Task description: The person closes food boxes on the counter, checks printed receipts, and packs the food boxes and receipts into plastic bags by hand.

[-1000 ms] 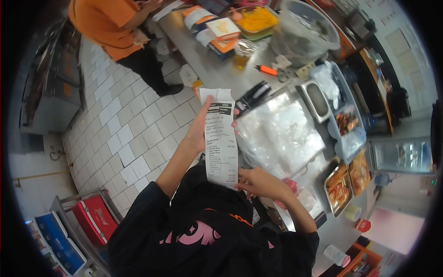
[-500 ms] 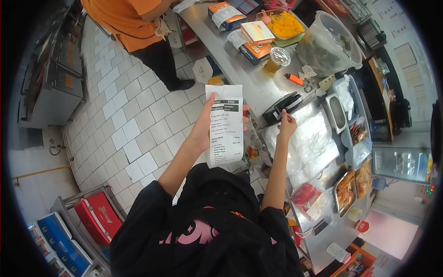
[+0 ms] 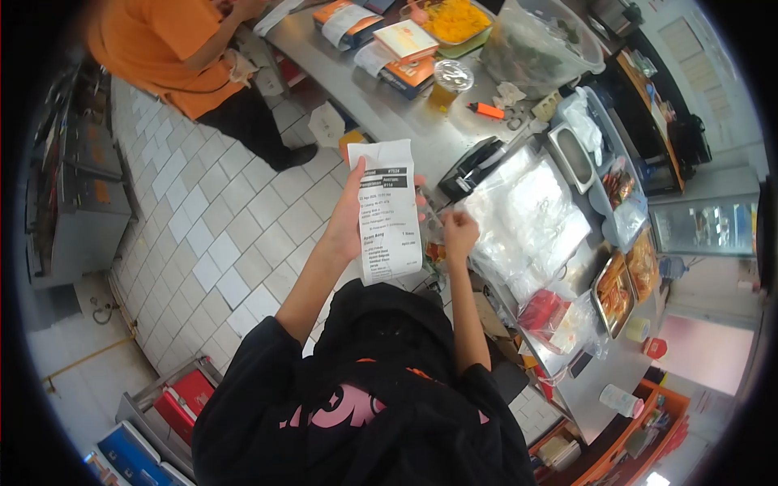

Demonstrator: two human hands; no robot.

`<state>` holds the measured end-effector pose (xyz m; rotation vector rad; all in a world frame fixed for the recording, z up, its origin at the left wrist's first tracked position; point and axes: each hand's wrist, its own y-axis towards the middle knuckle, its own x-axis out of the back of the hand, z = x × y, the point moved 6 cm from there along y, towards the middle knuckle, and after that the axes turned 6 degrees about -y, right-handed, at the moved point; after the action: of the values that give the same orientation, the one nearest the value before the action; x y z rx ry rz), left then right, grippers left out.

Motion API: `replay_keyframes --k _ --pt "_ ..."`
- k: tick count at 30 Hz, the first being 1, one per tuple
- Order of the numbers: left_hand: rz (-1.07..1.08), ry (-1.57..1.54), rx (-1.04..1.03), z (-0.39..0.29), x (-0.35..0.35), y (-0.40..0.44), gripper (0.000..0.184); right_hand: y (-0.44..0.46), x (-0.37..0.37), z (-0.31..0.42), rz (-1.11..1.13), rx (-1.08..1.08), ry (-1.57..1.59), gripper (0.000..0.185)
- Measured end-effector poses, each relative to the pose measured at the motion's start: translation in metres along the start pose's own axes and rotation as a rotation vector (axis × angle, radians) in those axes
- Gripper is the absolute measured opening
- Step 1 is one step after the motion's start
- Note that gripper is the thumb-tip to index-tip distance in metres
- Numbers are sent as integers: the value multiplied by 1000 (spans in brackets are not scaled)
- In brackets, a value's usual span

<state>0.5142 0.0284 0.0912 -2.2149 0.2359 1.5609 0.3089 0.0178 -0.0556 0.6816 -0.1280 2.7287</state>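
Observation:
A long printed receipt (image 3: 391, 215) is in my left hand (image 3: 344, 212), thumb on its front edge and fingers behind it. The print faces me. My right hand (image 3: 460, 233) is at the table's near edge, right of the receipt and apart from it. Its fingers are pinched together, and whatever may be between them is too small to make out. Just above that hand, a black tape dispenser (image 3: 472, 168) stands on the steel table. Clear plastic bags (image 3: 531, 215) lie in a stack to the right of my right hand.
A person in an orange shirt (image 3: 162, 57) stands at upper left. On the steel table (image 3: 324, 61) are boxes (image 3: 405, 40), a lidded cup (image 3: 448, 81), an orange marker (image 3: 486, 110), a large clear tub (image 3: 539, 49) and a metal tray (image 3: 612, 296) of food.
My right hand has drawn away from the tape dispenser, down and left toward the receipt, its fingers now closed. The receipt stays in my left hand. The view has shifted.

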Motion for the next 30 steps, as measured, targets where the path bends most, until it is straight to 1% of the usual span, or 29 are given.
replay_keyframes --k 1,2,4,5,7,8,10,12,14,16,17,19,20,22,23,24,25,26,27,28,29,30 --pt "38 -41 13 2 -5 6 65 -3 0 -1 39 -33 -130 17" --pt "39 -39 30 6 -7 10 65 -10 4 -3 27 -45 -131 17" --pt "2 -4 93 18 -14 16 66 -38 12 36 183 -62 26 17" --pt "14 3 125 26 -19 21 66 -43 26 51 150 -76 27 17" --pt "34 38 168 46 -27 32 66 -54 59 73 126 -146 308 16" --pt "69 43 233 62 -34 36 66 -57 84 79 53 -158 301 16" --pt "162 2 293 93 -50 47 62 -62 138 93 -67 -61 432 16" --pt "79 370 379 130 -57 50 54 -76 190 101 -131 9 376 23" --pt "-20 730 344 170 -91 46 45 -92 240 106 -227 97 368 37" --pt "139 796 496 227 -121 40 41 -111 287 101 -305 225 215 60" --pt "240 795 581 255 -134 37 41 -121 309 97 -417 204 157 60" --pt "529 645 661 299 -161 30 36 -135 327 94 -377 213 531 79" --pt "569 644 713 325 -171 24 36 -148 343 89 -437 204 511 79" --pt "340 668 530 360 -180 23 30 -172 370 75 -520 45 480 90" --pt "367 656 640 387 -178 25 30 -185 386 64 -641 44 491 92" --pt "401 720 613 413 -189 20 32 -198 398 52 -659 42 495 92" --pt "430 781 582 438 -201 15 34 -215 411 33 -737 -42 453 93" --pt "421 786 595 465 -196 31 34 -220 418 7 -806 -138 410 93" --pt "631 938 527 495 -201 35 36 -228 422 -11 -813 -148 414 93" --pt "844 1080 448 515 -203 35 39 -238 424 -34 -848 -232 402 92" --pt "847 1082 458 524 -196 39 39 -248 424 -57 -882 -316 389 91" --pt "898 1181 354 529 -192 48 42 -252 421 -78 -885 -321 387 91"
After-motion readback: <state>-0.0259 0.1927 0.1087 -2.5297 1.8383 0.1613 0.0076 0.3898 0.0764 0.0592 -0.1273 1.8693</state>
